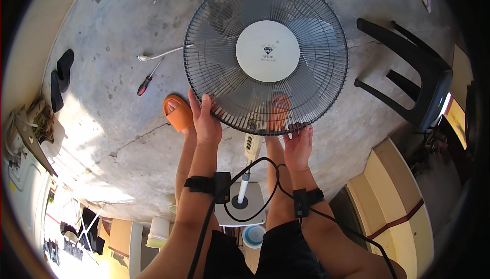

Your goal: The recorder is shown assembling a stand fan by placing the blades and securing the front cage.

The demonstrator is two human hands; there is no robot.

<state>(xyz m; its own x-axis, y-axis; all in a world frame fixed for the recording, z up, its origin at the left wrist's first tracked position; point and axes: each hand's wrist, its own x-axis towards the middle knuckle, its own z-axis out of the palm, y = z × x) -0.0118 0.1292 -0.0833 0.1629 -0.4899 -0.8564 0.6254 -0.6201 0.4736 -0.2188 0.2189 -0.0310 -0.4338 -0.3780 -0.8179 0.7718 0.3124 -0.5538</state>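
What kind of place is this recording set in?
Probably a home yard or porch: bare concrete floor, black plastic chair, sandals lying about, and both hands on a standing fan's grille.

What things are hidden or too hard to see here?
Head view only:
- Fan blades: blurred behind the fan grille.
- Right foot: half hidden by the grille.
- Left hand fingertips: tucked behind the rim.
- Black chair: darkened at the fisheye edge.

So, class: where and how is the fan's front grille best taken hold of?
Probably at the grille rim, from the near lower edge, one hand on each side. The thin wires meet a sturdier outer ring there, where the left hand and right hand rest.
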